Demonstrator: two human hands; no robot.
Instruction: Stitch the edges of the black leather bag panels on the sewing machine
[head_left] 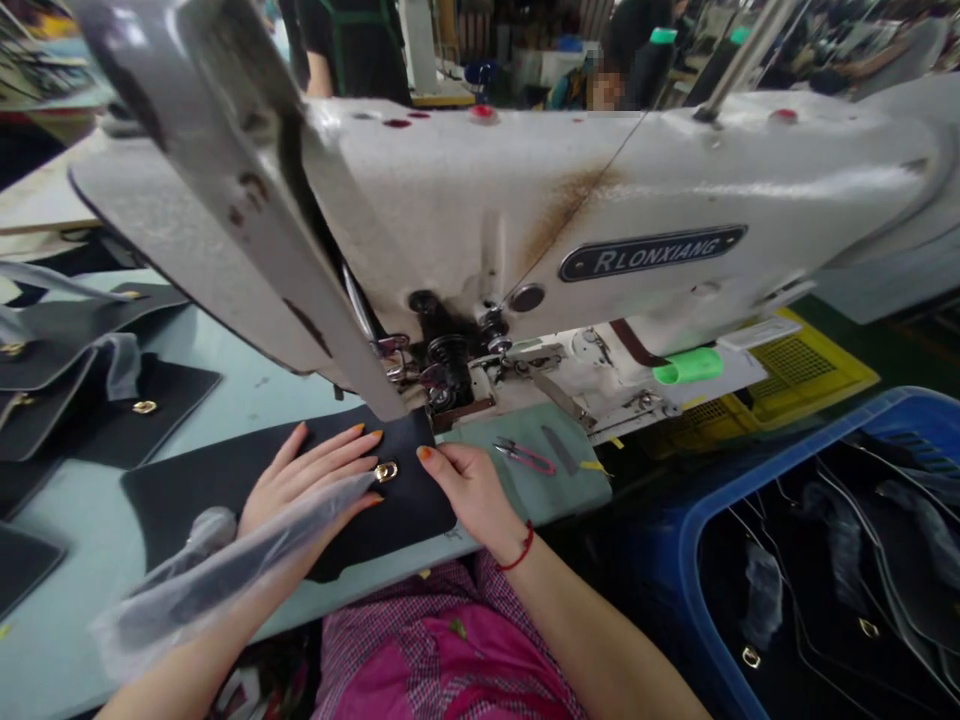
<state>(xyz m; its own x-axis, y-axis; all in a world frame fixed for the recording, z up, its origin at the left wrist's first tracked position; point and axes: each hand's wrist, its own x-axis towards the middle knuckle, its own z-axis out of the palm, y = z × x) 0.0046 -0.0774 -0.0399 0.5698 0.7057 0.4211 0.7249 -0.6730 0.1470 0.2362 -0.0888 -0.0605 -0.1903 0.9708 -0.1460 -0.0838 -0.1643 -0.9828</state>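
Note:
A black leather-like panel (202, 482) lies on the pale table under the sewing machine's (420, 200) needle area. My left hand (304, 478) rests flat on this panel, fingers stretched out towards the machine. Across that hand and forearm runs a strap in clear plastic wrap (240, 570), which joins the panel at a gold buckle (386, 471) beside the fingertips. With the thumb on top, my right hand (474, 488) grips the panel's right edge; its other fingers are mostly hidden. The panel's far edge reaches the presser foot, where machine parts hide the detail.
Thread snips (525, 455) and a grey blade-shaped piece (559, 447) lie right of my right hand. More black panels (161, 410) with wrapped straps are at left. A blue basket (694, 560) holding similar pieces stands at right, near a yellow crate (817, 365). People work behind the machine.

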